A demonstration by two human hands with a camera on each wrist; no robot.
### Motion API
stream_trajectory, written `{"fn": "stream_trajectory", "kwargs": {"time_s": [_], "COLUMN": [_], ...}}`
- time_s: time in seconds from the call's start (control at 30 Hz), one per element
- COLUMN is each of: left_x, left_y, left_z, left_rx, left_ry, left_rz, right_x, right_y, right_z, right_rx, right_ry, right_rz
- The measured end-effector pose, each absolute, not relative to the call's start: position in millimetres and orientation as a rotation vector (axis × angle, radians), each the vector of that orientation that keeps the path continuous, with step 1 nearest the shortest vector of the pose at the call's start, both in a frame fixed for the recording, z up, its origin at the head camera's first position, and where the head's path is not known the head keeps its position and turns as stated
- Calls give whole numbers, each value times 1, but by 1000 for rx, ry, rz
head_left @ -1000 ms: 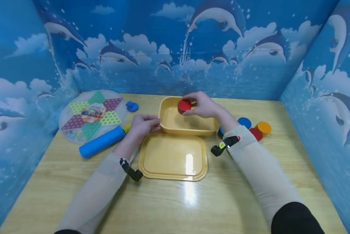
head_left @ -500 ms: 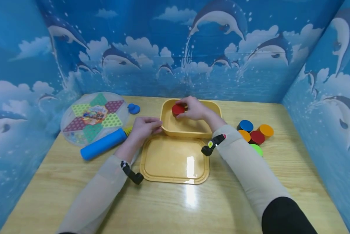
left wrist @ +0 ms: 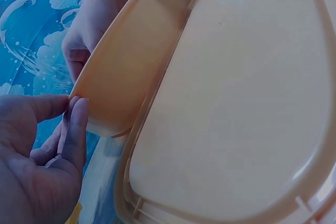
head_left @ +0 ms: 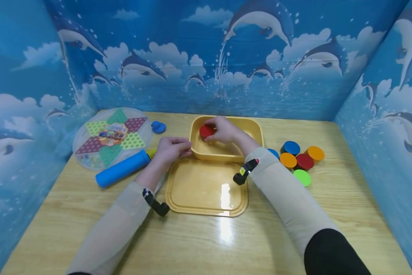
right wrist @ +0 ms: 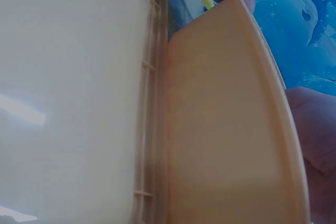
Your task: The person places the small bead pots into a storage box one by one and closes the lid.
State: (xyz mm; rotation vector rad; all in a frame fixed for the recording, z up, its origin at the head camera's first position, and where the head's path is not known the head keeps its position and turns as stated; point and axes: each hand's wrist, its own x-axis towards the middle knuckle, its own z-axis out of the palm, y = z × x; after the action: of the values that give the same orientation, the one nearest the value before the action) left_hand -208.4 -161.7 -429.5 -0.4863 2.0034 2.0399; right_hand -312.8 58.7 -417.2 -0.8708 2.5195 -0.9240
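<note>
Inside the yellow container [head_left: 223, 156], at its left end, my right hand [head_left: 224, 130] grips a round red block [head_left: 206, 132] by its side. My left hand [head_left: 172, 149] pinches the container's near left rim between thumb and fingers, which the left wrist view shows close up. A yellow lid [head_left: 206, 187] lies flat on the table directly in front of the container. In the right wrist view the container wall [right wrist: 226, 114] hides most of the right hand and the block.
Several round blocks, among them an orange one [head_left: 315, 153] and a green one [head_left: 302, 177], stand to the right. On the left lie a Chinese checkers board [head_left: 111, 137], a blue cylinder [head_left: 123, 168] and a blue rubber duck [head_left: 158, 127]. Dolphin-printed walls enclose the table.
My right hand has carried the red block left and lower into the container, toward its left end. The left hand keeps its hold on the rim.
</note>
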Motion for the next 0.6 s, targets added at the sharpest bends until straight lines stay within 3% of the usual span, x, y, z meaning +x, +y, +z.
{"fn": "stream_trajectory", "kwargs": {"time_s": [0.6], "left_x": [-207], "left_y": [-161], "left_z": [-429], "left_rx": [-488], "left_ry": [2004], "left_rz": [2047], "right_x": [-300], "right_y": [80], "right_z": [-406], "right_rx": [-844], "right_ry": [2459], "right_rz": [-1062]}}
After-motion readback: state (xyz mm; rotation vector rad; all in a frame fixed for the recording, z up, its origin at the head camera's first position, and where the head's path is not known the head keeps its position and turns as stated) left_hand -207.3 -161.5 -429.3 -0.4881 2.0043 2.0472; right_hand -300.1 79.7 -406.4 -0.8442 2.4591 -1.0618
